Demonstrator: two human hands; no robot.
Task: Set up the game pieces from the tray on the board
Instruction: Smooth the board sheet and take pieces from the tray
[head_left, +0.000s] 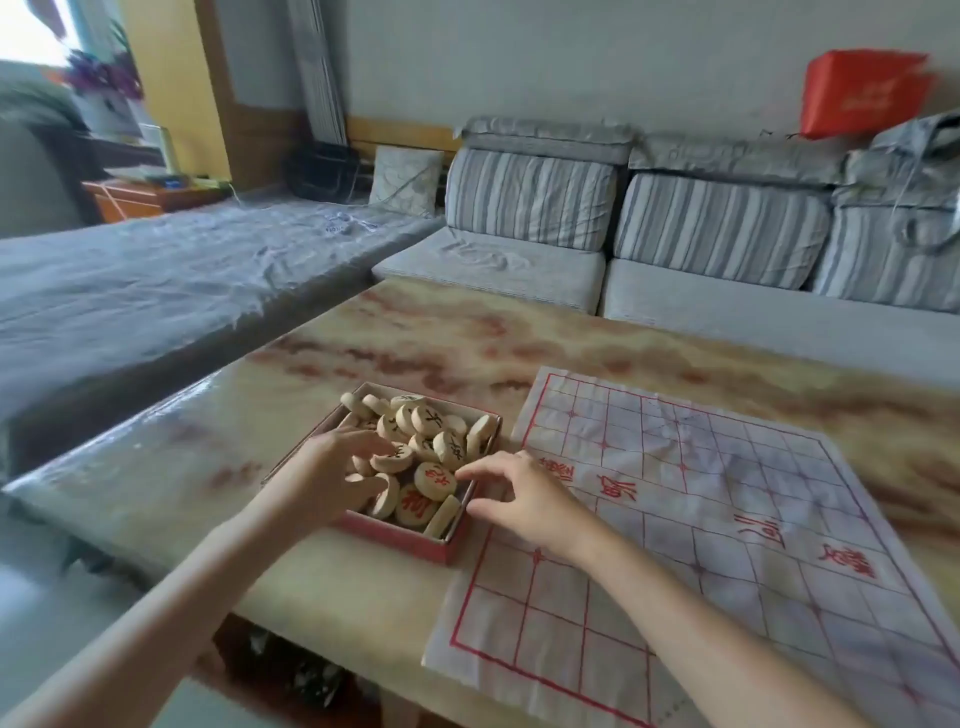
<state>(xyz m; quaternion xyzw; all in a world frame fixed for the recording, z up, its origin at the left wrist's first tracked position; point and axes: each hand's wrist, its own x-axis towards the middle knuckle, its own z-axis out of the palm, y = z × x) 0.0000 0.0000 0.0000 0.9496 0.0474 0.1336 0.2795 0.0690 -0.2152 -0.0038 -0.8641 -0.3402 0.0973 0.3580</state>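
Two hands at tray (395, 535): left hand (332, 478) among pieces (415, 447), right hand (519, 499) at rim; both grips apart.

glossy marbled stone-look worktop (363, 353); thin creased paper board (727, 493) printed with red lines; matt red cardboard tray (405, 535); smooth pale wooden pieces (435, 480), characters in red or black; striped cloth sofa cushions (530, 197).

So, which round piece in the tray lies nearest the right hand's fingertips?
The flat, face-up piece with red characters, just beside the right hand; the others sit farther away.
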